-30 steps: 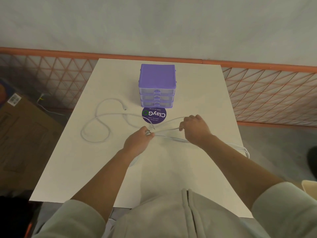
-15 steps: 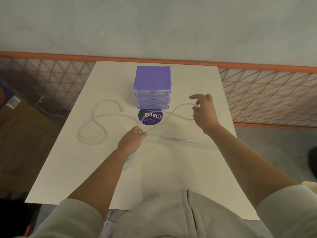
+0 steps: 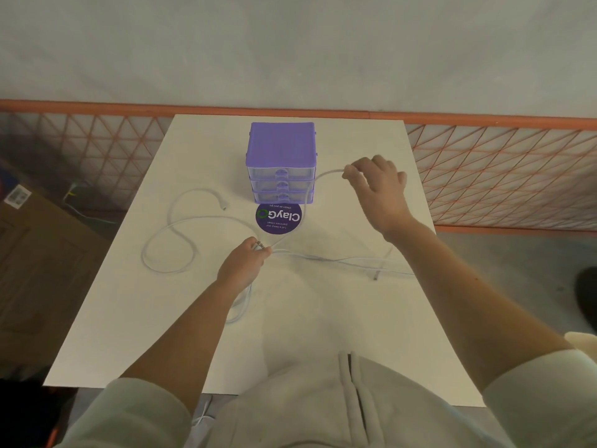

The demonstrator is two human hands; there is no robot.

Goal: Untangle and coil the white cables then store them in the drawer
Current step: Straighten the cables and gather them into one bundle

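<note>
Your left hand [image 3: 243, 266] pinches the cable [image 3: 168, 236] plug before the drawers [image 3: 280, 171]; right hand [image 3: 376, 185] pinches its limp, light length; grip near plugs.

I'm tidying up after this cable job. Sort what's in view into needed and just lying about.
Needed:
white cables
purple drawer unit
left hand, pinching a cable end
right hand, pinching a cable

Lying about:
round purple sticker
cardboard box
orange fence
</note>
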